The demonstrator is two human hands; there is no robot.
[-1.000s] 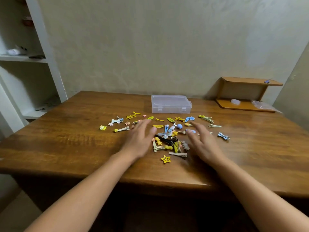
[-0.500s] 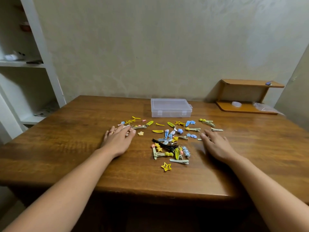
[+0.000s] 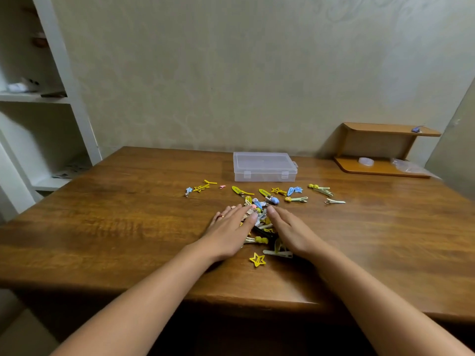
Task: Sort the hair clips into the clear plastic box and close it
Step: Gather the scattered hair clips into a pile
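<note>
Head view: brown wooden table against a pale wall. Left hand and right hand flat, palms down, fingers straight and gripping nothing, fingertips nearly meeting over a heap of small yellow, blue and silver hair clips pressed between them. More scattered just beyond, toward a clear rectangular plastic box, lid shut, at the far edge. Hollow yellow star clip alone, nearest the table's front.

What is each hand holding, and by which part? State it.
Nothing is held. Left hand and right hand lie open, flanking the pile of hair clips.
</note>
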